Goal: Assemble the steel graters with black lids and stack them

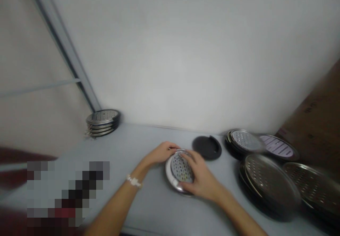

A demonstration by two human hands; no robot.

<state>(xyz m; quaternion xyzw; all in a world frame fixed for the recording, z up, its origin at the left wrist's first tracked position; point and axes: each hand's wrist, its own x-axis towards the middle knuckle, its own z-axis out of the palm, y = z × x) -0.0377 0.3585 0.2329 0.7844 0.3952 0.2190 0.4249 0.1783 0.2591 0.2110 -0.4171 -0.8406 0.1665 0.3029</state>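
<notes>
A round metal grater plate, perforated across its face with a shiny plain band at its near-left side, is on the grey table in front of me. The fingers of my left hand bend over its far-left rim; the fingertips are partly hidden. My right hand grips its right side, thumb at the near edge and fingers over the top. Just beyond my right hand lies a flat black round disc with a raised notch on its rim.
At the far left is a stack of similar round plates. Several more perforated discs lie at the right, in a front pile and a back pile. A white wall rises behind the table; brown cardboard stands at right.
</notes>
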